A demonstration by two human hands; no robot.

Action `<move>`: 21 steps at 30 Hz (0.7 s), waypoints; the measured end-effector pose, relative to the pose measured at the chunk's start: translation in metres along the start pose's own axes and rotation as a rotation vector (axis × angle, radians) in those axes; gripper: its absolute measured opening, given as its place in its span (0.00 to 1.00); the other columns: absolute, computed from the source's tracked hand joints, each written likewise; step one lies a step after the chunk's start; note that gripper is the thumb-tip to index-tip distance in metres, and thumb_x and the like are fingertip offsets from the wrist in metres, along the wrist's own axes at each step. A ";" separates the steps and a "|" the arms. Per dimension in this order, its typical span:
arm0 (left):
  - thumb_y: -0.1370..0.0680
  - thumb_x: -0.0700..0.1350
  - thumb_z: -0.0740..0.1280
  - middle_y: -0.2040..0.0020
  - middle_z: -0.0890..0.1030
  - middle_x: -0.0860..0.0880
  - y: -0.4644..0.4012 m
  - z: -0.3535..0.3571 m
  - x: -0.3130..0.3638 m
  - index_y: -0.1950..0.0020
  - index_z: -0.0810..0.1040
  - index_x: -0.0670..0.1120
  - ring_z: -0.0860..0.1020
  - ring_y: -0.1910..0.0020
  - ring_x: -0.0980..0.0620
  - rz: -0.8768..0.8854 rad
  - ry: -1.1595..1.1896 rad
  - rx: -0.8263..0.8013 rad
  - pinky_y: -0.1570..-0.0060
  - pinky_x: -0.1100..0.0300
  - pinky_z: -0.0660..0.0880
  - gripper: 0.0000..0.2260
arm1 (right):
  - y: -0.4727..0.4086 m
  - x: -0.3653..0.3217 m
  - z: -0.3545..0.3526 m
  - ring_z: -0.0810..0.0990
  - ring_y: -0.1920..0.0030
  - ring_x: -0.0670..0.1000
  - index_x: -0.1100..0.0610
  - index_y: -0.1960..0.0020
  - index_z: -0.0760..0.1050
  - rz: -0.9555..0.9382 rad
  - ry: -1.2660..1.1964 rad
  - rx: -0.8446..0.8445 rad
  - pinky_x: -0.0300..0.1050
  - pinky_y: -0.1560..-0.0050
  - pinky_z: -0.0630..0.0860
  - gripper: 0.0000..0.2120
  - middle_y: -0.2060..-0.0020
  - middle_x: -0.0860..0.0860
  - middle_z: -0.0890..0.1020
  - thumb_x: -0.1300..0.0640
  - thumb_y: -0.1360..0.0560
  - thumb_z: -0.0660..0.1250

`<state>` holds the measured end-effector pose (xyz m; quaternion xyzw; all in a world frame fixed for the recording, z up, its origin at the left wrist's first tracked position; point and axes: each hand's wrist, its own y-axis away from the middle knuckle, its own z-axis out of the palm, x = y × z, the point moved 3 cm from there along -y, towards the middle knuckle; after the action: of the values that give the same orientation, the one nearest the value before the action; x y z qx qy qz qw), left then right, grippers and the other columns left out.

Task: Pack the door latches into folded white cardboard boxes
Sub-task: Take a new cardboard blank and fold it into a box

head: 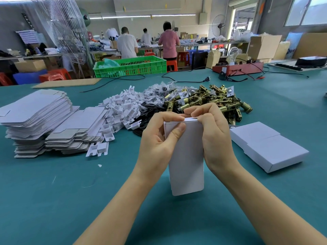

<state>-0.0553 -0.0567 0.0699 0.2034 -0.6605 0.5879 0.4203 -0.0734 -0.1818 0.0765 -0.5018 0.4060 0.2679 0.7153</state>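
A folded white cardboard box (187,161) stands upright on the green table, held between both hands. My left hand (159,138) grips its upper left side, thumb across the front face. My right hand (212,131) grips the upper right side, its fingers curled over the top flap and pinching it. A heap of brass door latches (212,101) lies just behind the hands. What is inside the box is hidden.
Stacks of flat box blanks (40,121) sit at the left, next to a pile of white plastic inserts (122,110) and bagged small parts (159,94). Two closed white boxes (265,145) lie at the right. A green crate (131,66), cables and people working stand beyond.
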 end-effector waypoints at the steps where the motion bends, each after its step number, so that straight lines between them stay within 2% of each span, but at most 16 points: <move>1: 0.25 0.38 0.68 0.49 0.81 0.42 0.000 0.000 -0.001 0.51 0.78 0.45 0.79 0.47 0.46 -0.002 -0.005 0.001 0.46 0.57 0.76 0.05 | 0.000 0.000 0.000 0.79 0.54 0.44 0.58 0.58 0.71 -0.003 0.013 0.005 0.36 0.51 0.74 0.07 0.55 0.55 0.80 0.61 0.29 0.54; 4: 0.24 0.41 0.68 0.48 0.81 0.44 0.002 0.000 -0.004 0.48 0.77 0.47 0.80 0.50 0.46 -0.023 -0.016 0.006 0.50 0.55 0.78 0.06 | 0.002 0.002 0.001 0.77 0.55 0.43 0.54 0.57 0.72 0.002 0.083 0.017 0.37 0.53 0.73 0.05 0.56 0.52 0.80 0.56 0.27 0.58; 6: 0.23 0.41 0.68 0.50 0.82 0.54 0.003 0.001 -0.004 0.46 0.76 0.50 0.81 0.56 0.54 0.001 -0.011 0.011 0.57 0.62 0.78 0.08 | 0.003 0.003 0.001 0.78 0.56 0.42 0.53 0.56 0.73 0.016 0.097 0.017 0.39 0.52 0.75 0.05 0.56 0.51 0.80 0.54 0.26 0.60; 7: 0.23 0.42 0.67 0.53 0.81 0.58 0.004 0.001 -0.005 0.46 0.75 0.52 0.80 0.59 0.57 0.019 -0.028 0.024 0.60 0.63 0.78 0.08 | 0.002 0.003 0.001 0.80 0.54 0.43 0.54 0.55 0.73 0.029 0.082 0.009 0.42 0.48 0.77 0.05 0.56 0.51 0.81 0.55 0.26 0.60; 9: 0.22 0.47 0.66 0.56 0.79 0.58 0.009 0.002 -0.008 0.45 0.73 0.61 0.78 0.65 0.51 0.025 -0.079 0.052 0.65 0.53 0.77 0.10 | 0.002 0.001 0.002 0.82 0.49 0.49 0.56 0.54 0.72 0.040 0.060 -0.015 0.56 0.43 0.77 0.04 0.54 0.53 0.81 0.56 0.25 0.60; 11: 0.21 0.52 0.64 0.55 0.78 0.54 0.013 0.005 -0.012 0.46 0.69 0.69 0.77 0.64 0.47 0.032 -0.159 0.068 0.65 0.47 0.75 0.11 | 0.003 -0.001 0.002 0.83 0.49 0.49 0.57 0.53 0.72 0.025 0.078 -0.022 0.60 0.43 0.76 0.04 0.54 0.53 0.81 0.58 0.24 0.59; 13: 0.22 0.55 0.64 0.52 0.79 0.49 0.015 0.005 -0.014 0.46 0.67 0.69 0.78 0.62 0.49 0.069 -0.217 0.076 0.66 0.49 0.76 0.09 | 0.003 0.000 0.003 0.82 0.52 0.47 0.58 0.52 0.72 0.032 0.093 -0.013 0.56 0.45 0.77 0.06 0.55 0.54 0.80 0.56 0.24 0.59; 15: 0.23 0.57 0.63 0.56 0.78 0.50 0.014 0.005 -0.013 0.47 0.67 0.67 0.76 0.65 0.54 0.099 -0.226 0.096 0.68 0.56 0.73 0.08 | 0.004 0.002 0.003 0.77 0.59 0.46 0.59 0.54 0.71 0.057 0.119 0.003 0.51 0.53 0.74 0.10 0.60 0.54 0.76 0.51 0.25 0.60; 18: 0.23 0.56 0.64 0.58 0.77 0.52 0.014 0.003 -0.013 0.46 0.68 0.65 0.75 0.67 0.56 0.122 -0.236 0.115 0.68 0.61 0.72 0.08 | 0.006 0.006 0.009 0.67 0.66 0.43 0.54 0.60 0.67 0.080 0.139 -0.020 0.39 0.62 0.67 0.13 0.69 0.42 0.68 0.49 0.21 0.58; 21: 0.23 0.57 0.64 0.63 0.75 0.56 0.015 0.003 -0.014 0.49 0.68 0.67 0.71 0.71 0.58 0.125 -0.232 0.135 0.70 0.62 0.69 0.06 | 0.009 0.009 0.011 0.63 0.71 0.40 0.49 0.64 0.64 0.065 0.158 -0.031 0.34 0.67 0.64 0.15 0.74 0.40 0.65 0.52 0.18 0.57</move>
<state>-0.0593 -0.0595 0.0498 0.2562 -0.6749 0.6287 0.2892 -0.0722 -0.1685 0.0667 -0.5191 0.4730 0.2567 0.6640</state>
